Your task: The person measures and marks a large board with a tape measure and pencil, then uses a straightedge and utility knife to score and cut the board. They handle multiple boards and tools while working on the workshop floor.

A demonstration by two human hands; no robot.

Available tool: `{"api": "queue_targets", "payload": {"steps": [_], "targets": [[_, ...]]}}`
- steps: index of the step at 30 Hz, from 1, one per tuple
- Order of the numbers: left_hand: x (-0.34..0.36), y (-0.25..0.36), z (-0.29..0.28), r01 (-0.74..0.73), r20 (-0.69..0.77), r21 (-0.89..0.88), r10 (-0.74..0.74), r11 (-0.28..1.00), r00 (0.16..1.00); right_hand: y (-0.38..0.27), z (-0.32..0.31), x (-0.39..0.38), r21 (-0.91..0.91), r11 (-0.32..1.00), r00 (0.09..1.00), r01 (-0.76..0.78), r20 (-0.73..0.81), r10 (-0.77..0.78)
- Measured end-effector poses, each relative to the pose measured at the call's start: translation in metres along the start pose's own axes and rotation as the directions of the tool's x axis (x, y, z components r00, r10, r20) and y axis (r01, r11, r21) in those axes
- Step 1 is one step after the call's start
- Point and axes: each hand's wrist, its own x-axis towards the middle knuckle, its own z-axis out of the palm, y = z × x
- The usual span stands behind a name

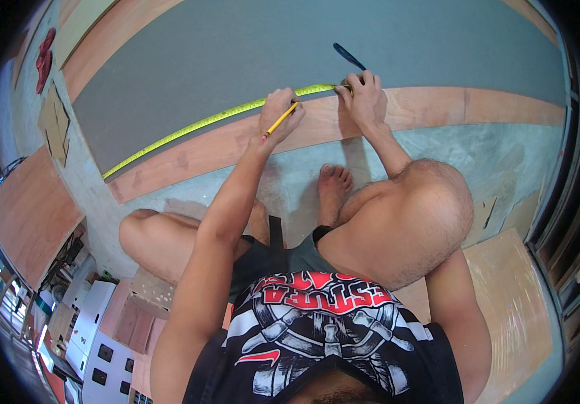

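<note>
My left hand (278, 112) is closed around a yellow pencil (281, 121), its knuckles up by the tape blade. My right hand (365, 101) grips a tape measure (348, 87), whose case is mostly hidden by the fingers. From there the yellow tape blade (202, 122) runs left to the near left corner of a large grey sheet (236, 47), lying along its near edge. A dark wrist strap (348, 55) trails from the tape measure onto the sheet. Beneath the sheet, a strip of reddish plywood (424, 108) shows on my side.
I squat on the concrete floor (411, 145), knees bent and one bare foot (334, 183) near the plywood. To the left are a plywood-topped table (32, 209), torn cardboard (54, 124) and a red item (45, 60). A film-wrapped board (512, 303) lies behind at right, beside dark metal bars (572, 195).
</note>
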Motion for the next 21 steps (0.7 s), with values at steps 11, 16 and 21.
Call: {"api": "queue_targets", "payload": {"steps": [11,16,21], "targets": [[0.001,0.001,0.000,0.036,-0.008,-0.041,-0.036,0.999,0.999,0.002,0.001,0.000,0.003,1.000,1.000,0.006,0.027,-0.006],[0.003,-0.003,-0.004,-0.040,0.060,0.044,0.037,0.998,0.998,0.002,-0.001,0.001,-0.007,1.000,0.999,-0.008,0.050,0.008],[0.011,-0.012,-0.022,0.429,0.201,-0.392,-0.379,0.814,0.903,0.001,-0.003,0.003,-0.002,1.000,0.997,-0.021,0.069,0.021]]}}
